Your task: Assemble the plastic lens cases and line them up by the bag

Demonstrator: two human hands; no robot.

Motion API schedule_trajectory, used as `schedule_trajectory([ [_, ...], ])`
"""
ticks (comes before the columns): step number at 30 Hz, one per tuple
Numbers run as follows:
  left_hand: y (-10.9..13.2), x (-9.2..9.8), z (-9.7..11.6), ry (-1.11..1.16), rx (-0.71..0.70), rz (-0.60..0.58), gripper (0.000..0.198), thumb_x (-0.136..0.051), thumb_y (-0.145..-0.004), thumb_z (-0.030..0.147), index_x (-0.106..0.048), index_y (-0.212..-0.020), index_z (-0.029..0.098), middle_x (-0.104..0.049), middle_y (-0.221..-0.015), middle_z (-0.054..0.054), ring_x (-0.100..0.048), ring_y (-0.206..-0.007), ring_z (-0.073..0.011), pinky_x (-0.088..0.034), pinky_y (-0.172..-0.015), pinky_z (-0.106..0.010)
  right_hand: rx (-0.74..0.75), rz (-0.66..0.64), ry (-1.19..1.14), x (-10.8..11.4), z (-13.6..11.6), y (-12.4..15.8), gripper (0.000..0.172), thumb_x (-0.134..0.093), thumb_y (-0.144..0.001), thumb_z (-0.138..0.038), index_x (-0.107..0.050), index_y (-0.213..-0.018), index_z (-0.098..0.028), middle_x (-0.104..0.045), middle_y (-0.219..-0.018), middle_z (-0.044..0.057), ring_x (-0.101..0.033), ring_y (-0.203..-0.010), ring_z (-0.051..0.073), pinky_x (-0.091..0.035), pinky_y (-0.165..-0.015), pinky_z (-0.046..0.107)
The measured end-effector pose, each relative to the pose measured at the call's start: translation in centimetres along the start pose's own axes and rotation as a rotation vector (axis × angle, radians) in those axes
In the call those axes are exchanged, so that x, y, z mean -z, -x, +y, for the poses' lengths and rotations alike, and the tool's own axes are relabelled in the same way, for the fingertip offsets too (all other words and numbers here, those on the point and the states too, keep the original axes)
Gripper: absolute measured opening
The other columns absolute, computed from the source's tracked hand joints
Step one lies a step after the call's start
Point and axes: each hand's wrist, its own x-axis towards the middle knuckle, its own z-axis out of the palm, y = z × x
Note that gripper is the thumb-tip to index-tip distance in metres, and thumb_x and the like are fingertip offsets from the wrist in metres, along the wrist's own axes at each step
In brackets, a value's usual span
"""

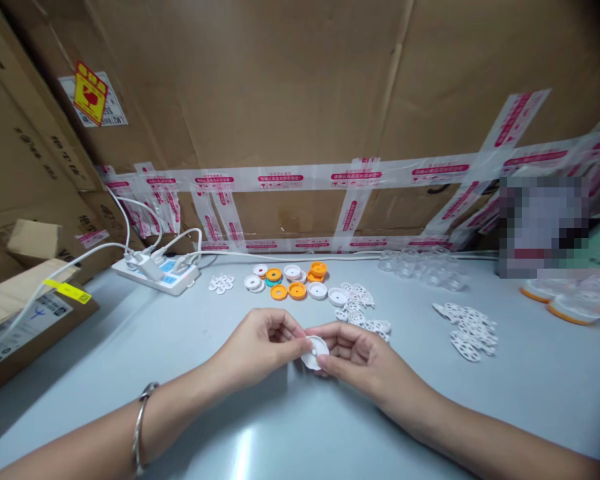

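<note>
Both my hands meet at the middle of the grey table (280, 433). My left hand (263, 347) and my right hand (355, 357) pinch a small white round cap (314, 352) between their fingertips, just above the tabletop. A metal bangle (141, 427) circles my left wrist. Behind my hands lie several white and orange rings (290, 280) and a scatter of white perforated discs (363, 313).
A white power strip (157, 272) with plugged cables sits at the back left. More perforated discs (467, 330) lie to the right, clear cups (425, 267) behind them, orange-rimmed lids (570, 300) at far right. Taped cardboard walls (300, 133) enclose the back; a box (25, 313) stands left.
</note>
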Motion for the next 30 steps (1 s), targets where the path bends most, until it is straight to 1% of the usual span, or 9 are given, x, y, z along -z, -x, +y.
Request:
schedule_trajectory([
  [7, 0.16, -0.02, 0.36, -0.032, -0.009, 0.009, 0.020, -0.064, -0.070, 0.030, -0.059, -0.069, 0.011, -0.060, -0.061, -0.001, -0.050, -0.054, -0.0095, -0.035, -0.053, -0.020, 0.004, 0.021, -0.014, -0.14, -0.30, 0.01, 0.044, -0.076, -0.062, -0.041, -0.058, -0.094, -0.017, -0.060, -0.071, -0.003, -0.057, -0.067, 0.008, -0.046, -0.069, 0.023],
  [10, 0.22, -0.03, 0.36, -0.029, -0.013, -0.001, 0.020, -0.063, -0.070, 0.030, -0.059, -0.070, 0.011, -0.061, -0.062, -0.002, -0.051, -0.055, -0.0105, -0.036, -0.054, -0.021, 0.004, 0.016, -0.012, -0.07, -0.05, -0.08, 0.045, -0.075, -0.061, -0.044, -0.056, -0.093, -0.017, -0.059, -0.072, -0.003, -0.057, -0.067, 0.009, -0.046, -0.070, 0.025],
  [14, 0.34, -0.08, 0.35, -0.052, -0.021, 0.015, 0.020, -0.063, -0.071, 0.030, -0.059, -0.071, 0.011, -0.061, -0.062, -0.002, -0.050, -0.055, -0.0104, -0.036, -0.054, -0.021, 0.002, 0.030, 0.010, -0.10, 0.07, -0.21, 0.047, -0.076, -0.059, -0.045, -0.055, -0.091, -0.018, -0.058, -0.075, -0.002, -0.058, -0.071, 0.011, -0.046, -0.072, 0.027],
  [18, 0.43, -0.16, 0.39, -0.094, -0.041, 0.023, 0.019, -0.061, -0.072, 0.031, -0.060, -0.071, 0.012, -0.062, -0.065, -0.002, -0.052, -0.059, -0.0118, -0.038, -0.057, -0.023, -0.011, 0.047, 0.024, -0.25, -0.24, -0.20, 0.045, -0.076, -0.059, -0.045, -0.056, -0.090, -0.018, -0.058, -0.074, -0.002, -0.057, -0.069, 0.011, -0.046, -0.070, 0.026],
  [27, 0.44, -0.38, 0.41, -0.208, -0.082, 0.073, 0.019, -0.058, -0.076, 0.030, -0.060, -0.071, 0.012, -0.059, -0.065, -0.001, -0.047, -0.058, -0.0112, -0.036, -0.055, -0.022, -0.035, 0.080, 0.004, -0.36, -0.61, -0.07, 0.043, -0.076, -0.057, -0.045, -0.059, -0.086, -0.018, -0.060, -0.068, -0.003, -0.057, -0.063, 0.010, -0.047, -0.069, 0.027],
  [30, 0.36, -0.46, 0.23, -0.196, -0.083, 0.081, 0.018, -0.058, -0.075, 0.030, -0.058, -0.070, 0.013, -0.057, -0.064, 0.000, -0.046, -0.058, -0.0107, -0.036, -0.054, -0.022, -0.027, 0.082, 0.013, -0.36, -0.56, -0.05, 0.040, -0.076, -0.058, -0.043, -0.060, -0.085, -0.017, -0.061, -0.067, -0.002, -0.058, -0.062, 0.010, -0.048, -0.069, 0.028],
])
